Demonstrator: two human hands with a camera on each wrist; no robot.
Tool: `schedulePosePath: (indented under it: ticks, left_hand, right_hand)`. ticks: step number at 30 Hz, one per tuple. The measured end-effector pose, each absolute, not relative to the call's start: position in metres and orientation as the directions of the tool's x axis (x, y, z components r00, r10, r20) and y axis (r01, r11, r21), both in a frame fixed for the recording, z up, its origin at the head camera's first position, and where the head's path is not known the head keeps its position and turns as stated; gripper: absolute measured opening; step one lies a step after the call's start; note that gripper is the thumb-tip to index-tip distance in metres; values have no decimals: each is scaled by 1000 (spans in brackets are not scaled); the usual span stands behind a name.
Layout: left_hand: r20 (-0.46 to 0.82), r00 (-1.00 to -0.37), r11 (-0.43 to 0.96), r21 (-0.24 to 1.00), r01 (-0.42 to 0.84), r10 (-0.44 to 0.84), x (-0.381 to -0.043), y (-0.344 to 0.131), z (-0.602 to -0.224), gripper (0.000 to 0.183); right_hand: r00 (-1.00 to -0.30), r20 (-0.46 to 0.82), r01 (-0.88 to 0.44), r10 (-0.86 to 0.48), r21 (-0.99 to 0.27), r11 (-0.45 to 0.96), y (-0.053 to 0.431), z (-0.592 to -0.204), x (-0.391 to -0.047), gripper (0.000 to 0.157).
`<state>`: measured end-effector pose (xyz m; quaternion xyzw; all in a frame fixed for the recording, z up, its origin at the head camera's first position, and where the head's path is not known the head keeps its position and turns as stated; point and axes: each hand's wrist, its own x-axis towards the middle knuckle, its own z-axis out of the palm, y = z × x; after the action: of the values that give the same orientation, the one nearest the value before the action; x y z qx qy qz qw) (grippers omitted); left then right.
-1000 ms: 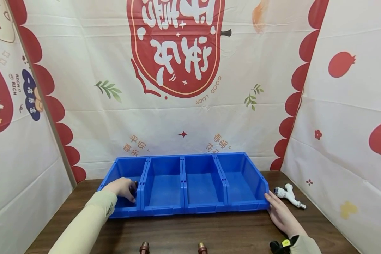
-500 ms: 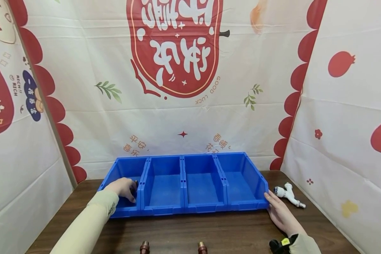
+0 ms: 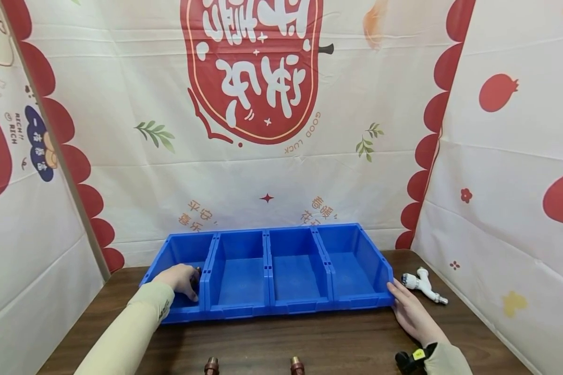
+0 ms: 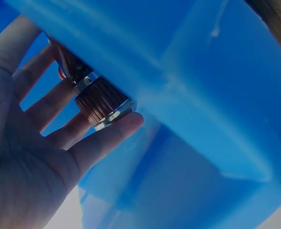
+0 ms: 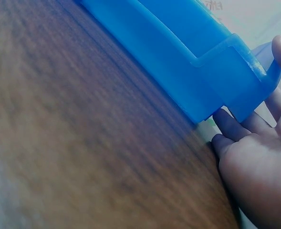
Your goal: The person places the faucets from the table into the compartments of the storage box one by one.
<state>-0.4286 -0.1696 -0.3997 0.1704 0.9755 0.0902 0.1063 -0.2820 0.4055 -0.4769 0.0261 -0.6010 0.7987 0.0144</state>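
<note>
In the head view my left hand (image 3: 182, 278) reaches into the leftmost blue bin (image 3: 183, 314). Its fingers and thumb hold a dark brown tap, mostly hidden by the hand there. The left wrist view shows the tap's (image 4: 101, 101) ribbed collar and metal end, with the fingers passing behind it and one fingertip at its end. A blue bin wall covers the rest. Over on the right, my right hand (image 3: 415, 315) rests its fairly straight fingers against the outer side of the rightmost blue bin (image 3: 363, 302); the right wrist view shows the fingers partly behind the bin's corner.
Between the end bins stand two more blue bins, joined in one row. A white tap (image 3: 424, 285) lies right of the row on the wooden table (image 3: 258, 344). Two brown pipe ends (image 3: 211, 366) with metal tips show at the front. Printed cloth (image 3: 262, 177) hangs behind and beside.
The head view has shifted slightly, so the whole scene sits a little farther left. Both hands keep their places on the bins.
</note>
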Motion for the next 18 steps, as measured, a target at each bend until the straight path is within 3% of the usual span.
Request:
schedulePosePath:
  ticks: [18]
  left_hand:
    - [-181, -918, 928, 192, 318, 352, -427, -170, -400, 46]
  right_hand:
    - [-998, 54, -45, -26, -959, -279, 408, -475, -283, 75]
